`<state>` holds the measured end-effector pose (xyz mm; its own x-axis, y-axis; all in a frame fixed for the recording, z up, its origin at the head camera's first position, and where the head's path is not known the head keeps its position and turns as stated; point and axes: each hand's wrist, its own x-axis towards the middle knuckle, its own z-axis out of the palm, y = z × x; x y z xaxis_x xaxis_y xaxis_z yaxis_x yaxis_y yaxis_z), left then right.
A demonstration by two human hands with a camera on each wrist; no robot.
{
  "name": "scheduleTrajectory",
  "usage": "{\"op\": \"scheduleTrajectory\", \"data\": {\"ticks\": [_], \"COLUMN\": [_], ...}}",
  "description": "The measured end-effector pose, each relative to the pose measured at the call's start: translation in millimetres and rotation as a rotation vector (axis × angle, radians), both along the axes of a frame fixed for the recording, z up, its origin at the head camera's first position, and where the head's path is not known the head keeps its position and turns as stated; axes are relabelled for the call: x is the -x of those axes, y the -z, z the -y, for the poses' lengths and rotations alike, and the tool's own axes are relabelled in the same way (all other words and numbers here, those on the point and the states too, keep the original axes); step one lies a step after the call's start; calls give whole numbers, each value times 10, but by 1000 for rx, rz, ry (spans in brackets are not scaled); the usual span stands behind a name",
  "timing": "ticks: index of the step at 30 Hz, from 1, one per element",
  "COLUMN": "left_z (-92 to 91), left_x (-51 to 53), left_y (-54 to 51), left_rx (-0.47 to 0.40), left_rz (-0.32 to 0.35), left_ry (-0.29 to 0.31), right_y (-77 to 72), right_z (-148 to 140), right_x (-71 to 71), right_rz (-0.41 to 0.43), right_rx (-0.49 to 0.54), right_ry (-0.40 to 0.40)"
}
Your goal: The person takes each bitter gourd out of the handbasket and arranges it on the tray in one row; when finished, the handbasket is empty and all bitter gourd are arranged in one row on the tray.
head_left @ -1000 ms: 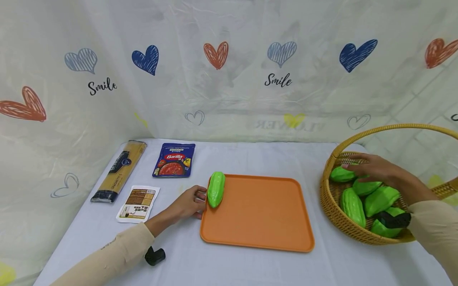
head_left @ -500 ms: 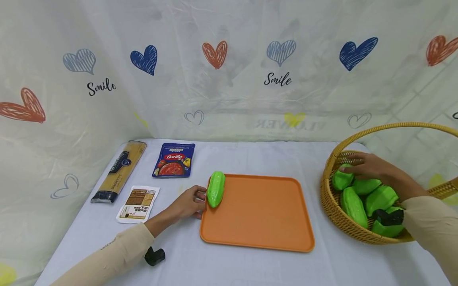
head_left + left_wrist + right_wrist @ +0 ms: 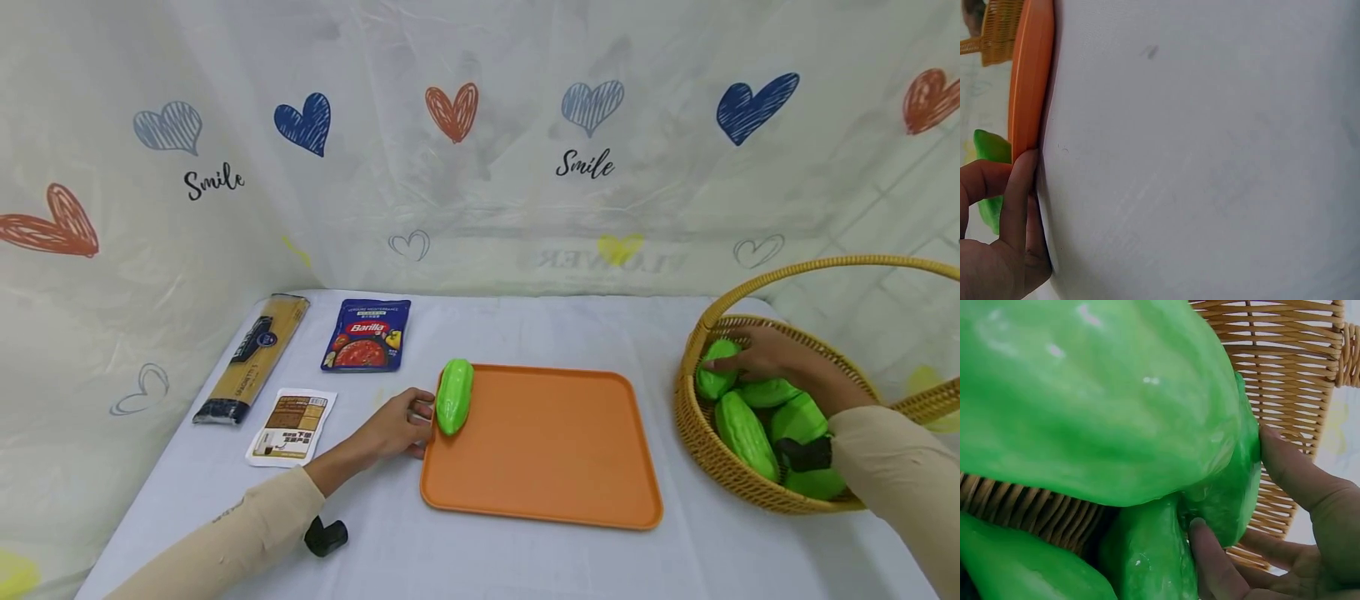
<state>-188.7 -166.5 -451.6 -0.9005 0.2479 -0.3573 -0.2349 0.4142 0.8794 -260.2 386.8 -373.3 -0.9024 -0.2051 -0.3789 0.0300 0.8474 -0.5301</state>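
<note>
My left hand (image 3: 396, 425) pinches the left rim of an orange tray (image 3: 547, 450); the left wrist view shows thumb and fingers on the tray's edge (image 3: 1029, 81). A glossy green gourd (image 3: 453, 398) lies along the tray's left side. At the right, my right hand (image 3: 772, 358) reaches into a wicker basket (image 3: 690, 417) and grips a green gourd (image 3: 716, 375) near its far left wall. Close up, thumb and fingers hold the gourd (image 3: 1244, 481) from opposite sides. Several more gourds (image 3: 746, 435) fill the basket, partly hidden by the right arm.
A spaghetti pack (image 3: 251, 358) lies at the table's far left. Beside it are a blue Barilla sauce pouch (image 3: 366, 336) and a white-and-brown sachet (image 3: 291, 427). The basket's tall handle (image 3: 825, 265) arches over the right arm. A patterned curtain (image 3: 495, 192) hangs behind the table.
My right hand has gone lower into the basket and closed round the far gourd, which has turned more upright. The left hand and tray have stayed in place.
</note>
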Motion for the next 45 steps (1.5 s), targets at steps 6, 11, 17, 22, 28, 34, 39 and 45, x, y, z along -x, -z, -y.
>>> {"op": "scheduleTrajectory", "data": {"ticks": [6,11,17,22,28,34,39,45], "left_z": [2,6,5,5,6,18,22,6], "left_x": [7,4,2,1,10,18,13,2], "left_y": [9,7,1,-7,5,25,21,13], "left_rx": [-3,2,2,4,6,12,8,15], "left_rz": [-2,0,-1,1,0,8,10,10], "left_ry": [0,6,8,9,11,18,18,9], "right_y": [-41,-31,20,42,-30,-141,-216,-281], "right_z": [34,31,28,28,18,21,14,-10], "right_x": [-6,-3,13,4,-45,-104,-149,-220], "right_rz": [44,77,83,68,30,25,37,47], "right_rx": [28,36,60,90,85,116,134,156], "right_ry": [22,34,41,39,27,40,41,48]}}
